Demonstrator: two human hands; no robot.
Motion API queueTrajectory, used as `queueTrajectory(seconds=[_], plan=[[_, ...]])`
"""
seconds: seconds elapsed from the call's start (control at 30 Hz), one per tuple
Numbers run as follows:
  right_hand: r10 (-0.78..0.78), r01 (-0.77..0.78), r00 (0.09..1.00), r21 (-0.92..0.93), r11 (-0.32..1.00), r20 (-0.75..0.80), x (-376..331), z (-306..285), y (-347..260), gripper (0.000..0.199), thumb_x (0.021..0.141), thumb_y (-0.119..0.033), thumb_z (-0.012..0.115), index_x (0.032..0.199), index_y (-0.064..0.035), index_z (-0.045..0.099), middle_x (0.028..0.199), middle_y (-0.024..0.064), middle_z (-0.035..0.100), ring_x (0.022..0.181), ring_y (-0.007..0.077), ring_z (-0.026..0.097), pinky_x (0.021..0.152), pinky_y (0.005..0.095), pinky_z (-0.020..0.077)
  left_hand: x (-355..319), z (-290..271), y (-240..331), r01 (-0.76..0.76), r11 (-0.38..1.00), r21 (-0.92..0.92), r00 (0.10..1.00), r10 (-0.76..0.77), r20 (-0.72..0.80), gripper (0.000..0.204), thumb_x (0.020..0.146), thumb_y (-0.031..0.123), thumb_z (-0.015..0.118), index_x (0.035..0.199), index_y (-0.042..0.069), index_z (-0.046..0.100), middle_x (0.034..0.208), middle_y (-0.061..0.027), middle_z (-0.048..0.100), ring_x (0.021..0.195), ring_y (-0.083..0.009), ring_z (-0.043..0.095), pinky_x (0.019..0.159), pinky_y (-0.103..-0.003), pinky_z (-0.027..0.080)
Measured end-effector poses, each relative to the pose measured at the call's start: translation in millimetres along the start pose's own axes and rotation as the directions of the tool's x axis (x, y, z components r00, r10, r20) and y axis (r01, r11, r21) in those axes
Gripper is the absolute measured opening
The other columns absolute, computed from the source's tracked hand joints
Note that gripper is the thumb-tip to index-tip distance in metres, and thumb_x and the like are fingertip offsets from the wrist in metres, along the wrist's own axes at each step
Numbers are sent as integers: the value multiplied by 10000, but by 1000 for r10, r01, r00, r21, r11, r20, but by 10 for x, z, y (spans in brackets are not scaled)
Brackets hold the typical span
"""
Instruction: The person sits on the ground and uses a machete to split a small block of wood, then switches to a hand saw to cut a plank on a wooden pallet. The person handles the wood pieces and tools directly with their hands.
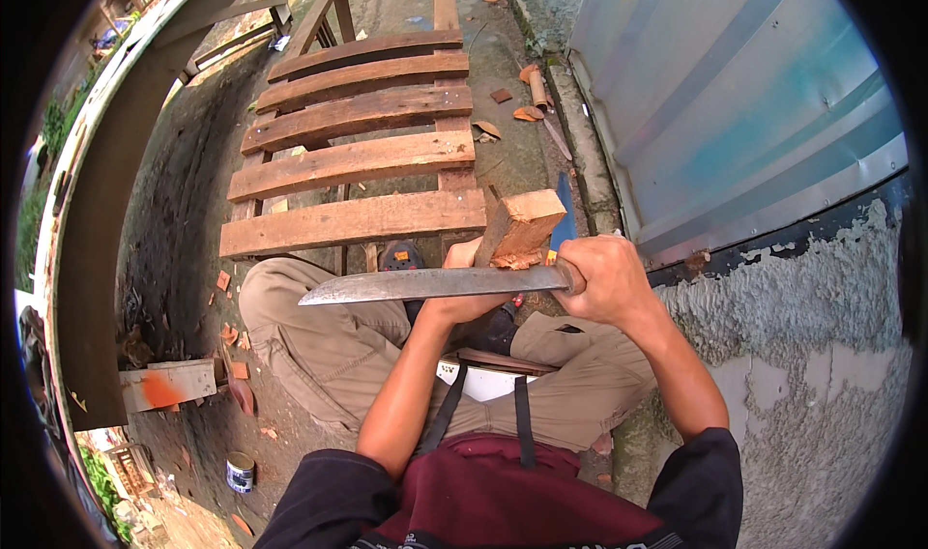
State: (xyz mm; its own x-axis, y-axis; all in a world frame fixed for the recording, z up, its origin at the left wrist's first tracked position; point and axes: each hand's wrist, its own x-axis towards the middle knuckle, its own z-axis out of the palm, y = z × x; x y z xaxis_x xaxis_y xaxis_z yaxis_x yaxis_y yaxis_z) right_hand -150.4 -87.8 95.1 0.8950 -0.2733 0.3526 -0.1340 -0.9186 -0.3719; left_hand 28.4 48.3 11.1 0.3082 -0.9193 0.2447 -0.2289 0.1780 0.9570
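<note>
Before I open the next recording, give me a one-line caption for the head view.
Right hand gripping a machete, left hand holding a wooden block, before a slatted wooden frame.

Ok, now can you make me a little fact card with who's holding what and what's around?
Right hand: holds the big knife
Left hand: holds the wood block, partly hidden behind the big knife
Big knife points: to the left
Ahead: wooden frame with slats
Right side: metal sheet above a rough wall
Lower left: tin can on the ground
</note>
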Motion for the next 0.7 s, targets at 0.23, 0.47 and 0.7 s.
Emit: queueTrajectory(seconds=[0.23, 0.47, 0.7], plan=[[-108, 108, 994, 16, 994, 25, 22, 107, 196, 245, 560, -136, 763, 710, -63, 584, 655, 118, 606, 650, 353, 627, 621, 437, 485, 13, -2, 46, -178, 982, 65, 984, 176, 31, 488, 605, 100, 839, 1057, 10, 677, 989, -154, 705, 886, -287, 711, 825, -370, 548], [-26, 34, 996, -91, 995, 82, -87, -99, 626, 235, 564, -120, 751, 709, -77, 571, 672, 111, 590, 662, 347, 608, 612, 412, 446, -37, -175, 102, -171, 974, 151, 985, 165, 49, 417, 667, 110, 832, 1054, 34, 697, 1004, -137, 725, 892, -247, 721, 819, -349, 553], [68, -70, 998, -129, 989, -17, -368, -200, 772, 161, 624, -88, 706, 692, -76, 560, 630, 112, 565, 621, 360, 587, 600, 420, 441, -52, -310, 149, 27, 995, -94, 1000, -27, 8, 357, 728, 88, 822, 1054, 9, 701, 938, -100, 731, 870, -173, 685, 817, -334, 538]])
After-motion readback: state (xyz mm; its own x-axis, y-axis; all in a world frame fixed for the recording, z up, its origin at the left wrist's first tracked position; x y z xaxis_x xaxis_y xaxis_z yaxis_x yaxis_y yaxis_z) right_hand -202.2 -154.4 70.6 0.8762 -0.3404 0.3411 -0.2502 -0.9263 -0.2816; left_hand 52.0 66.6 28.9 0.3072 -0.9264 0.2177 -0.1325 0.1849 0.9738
